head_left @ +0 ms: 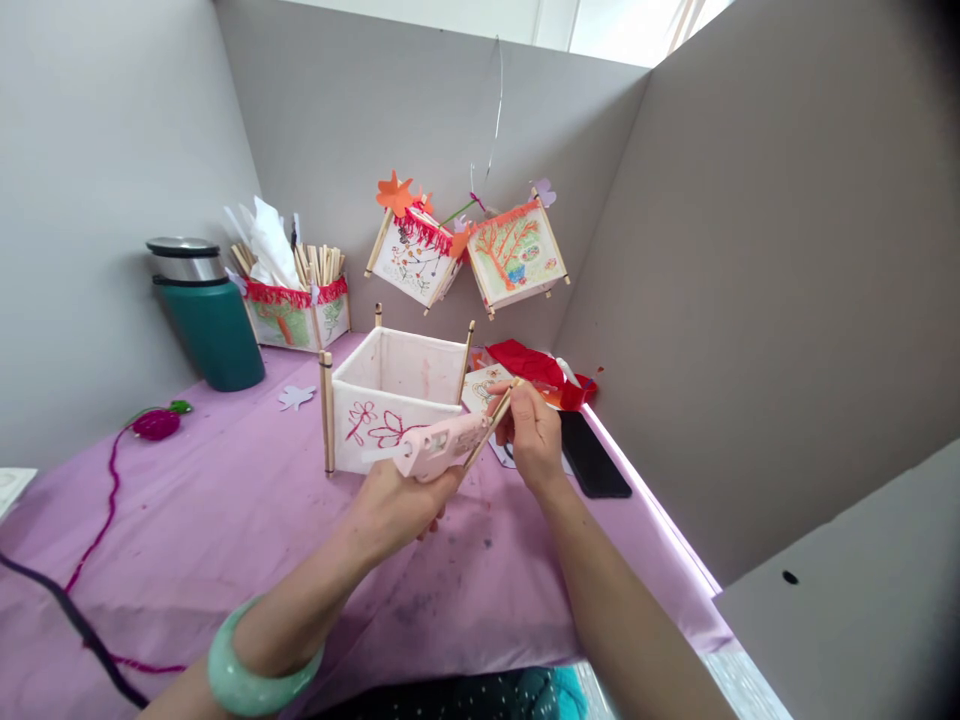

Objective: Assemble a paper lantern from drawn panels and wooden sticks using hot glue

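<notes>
My left hand point(397, 505) is wrapped around a pale pink glue gun point(442, 446), with a whitish glue stick poking from its back end. The gun points right, its front close to a thin wooden stick point(495, 412). Fingers of my right hand point(532, 436) pinch the upper end of that stick, which slants down to the left. Just behind the gun stands an open-topped white box point(356, 432) with red flowers drawn on its front wall and wooden sticks at other corners. Its front right corner is partly hidden, so whether the stick touches it I cannot tell.
Two decorated boxes point(519, 255) hang from a wire. A green tumbler point(214, 335) and a stick-filled box point(285, 322) stand back left. A yarn ball point(156, 424) and paper cutout point(297, 397) lie left; a black phone point(594, 455) and red cloth point(526, 364) lie right. Grey partitions surround the table.
</notes>
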